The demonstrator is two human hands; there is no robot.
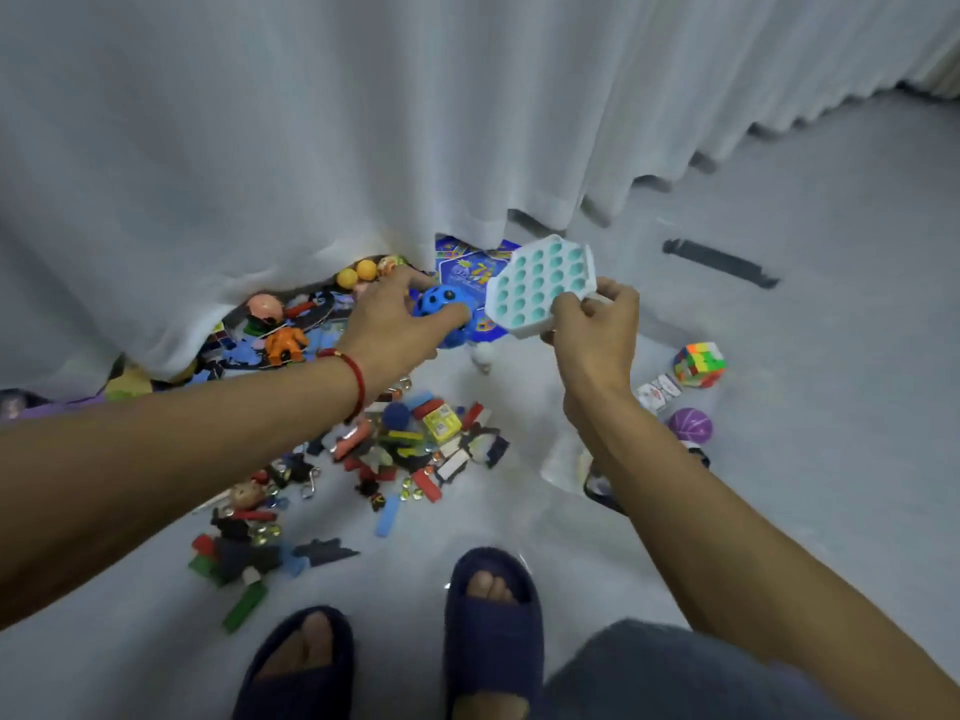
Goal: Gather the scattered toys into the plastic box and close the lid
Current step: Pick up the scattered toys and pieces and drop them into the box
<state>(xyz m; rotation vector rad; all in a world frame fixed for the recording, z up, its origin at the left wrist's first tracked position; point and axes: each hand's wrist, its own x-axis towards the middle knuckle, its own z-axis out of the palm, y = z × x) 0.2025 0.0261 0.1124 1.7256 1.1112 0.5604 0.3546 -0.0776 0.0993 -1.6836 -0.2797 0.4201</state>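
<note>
White curtain (363,148) hides toys at ten o'clock. Left hand (395,324) grips a blue holed ball (439,304), seemingly; right hand (597,330) pinches a white-and-teal dimpled hexagonal tray (540,283).

Looks like a room in someone's home: long white curtain (363,148) hanging down to a pale floor (831,304), kids' toys (415,439) dumped all over it, and the person's in fuzzy dark slippers (491,615).

Head view, steeply down, seemingly near
</note>
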